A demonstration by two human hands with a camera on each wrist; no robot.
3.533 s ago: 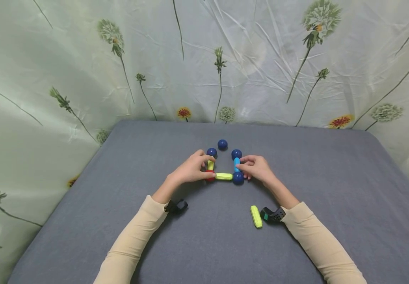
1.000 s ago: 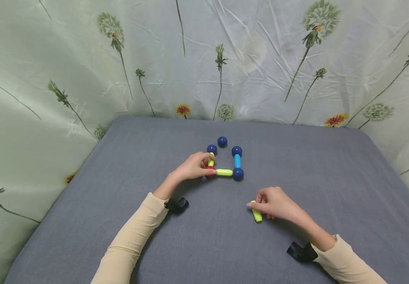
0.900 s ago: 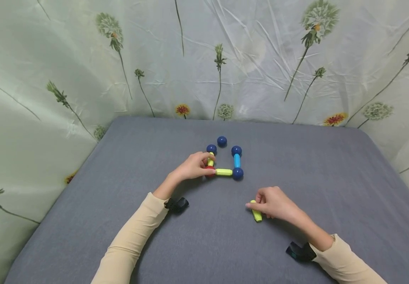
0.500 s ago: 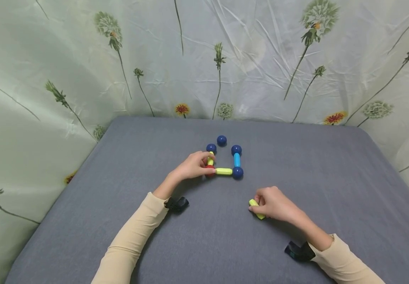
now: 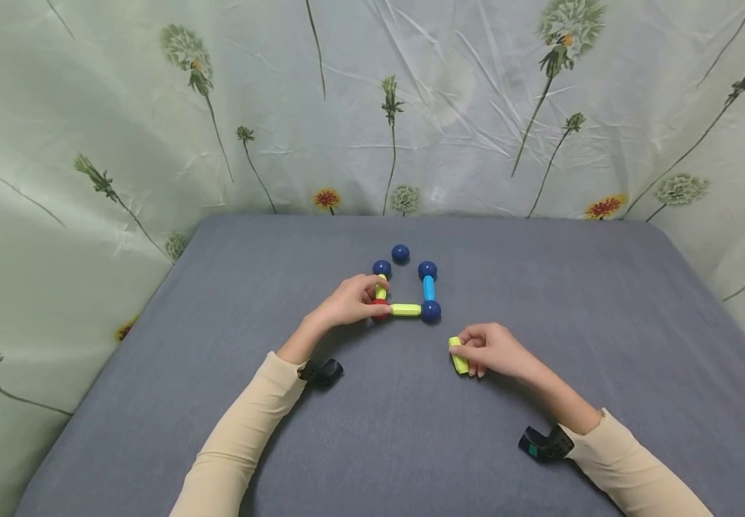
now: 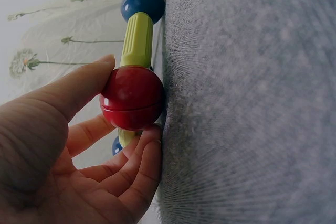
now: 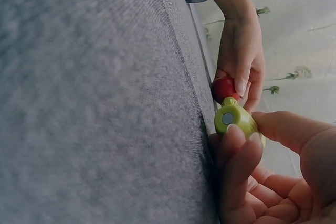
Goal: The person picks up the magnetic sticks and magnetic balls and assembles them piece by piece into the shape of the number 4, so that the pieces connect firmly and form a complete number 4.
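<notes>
My left hand [image 5: 349, 300] holds the red magnetic ball [image 6: 132, 98] between thumb and fingers at the near left corner of a three-sided shape. One yellow-green rod [image 5: 405, 310] runs from that ball to a dark blue ball [image 5: 431, 311]; another yellow-green rod [image 5: 381, 289], partly behind the fingers, leads back to a blue ball [image 5: 382, 268]. On the right side a light blue rod [image 5: 428, 289] ends at a further blue ball [image 5: 427, 270]. My right hand [image 5: 495, 350] pinches a loose yellow-green magnetic rod [image 5: 458, 357]; its round metal end faces the right wrist camera.
A single dark blue ball [image 5: 400, 253] lies apart behind the shape, near its far side. The grey cloth-covered table [image 5: 372, 445] reaches back to a pale curtain [image 5: 476, 108] printed with flowers.
My right hand left the light blue rod, moved nearer to the body and took the loose yellow-green rod; it now carries that rod slightly toward the shape. My left hand stays at the red ball.
</notes>
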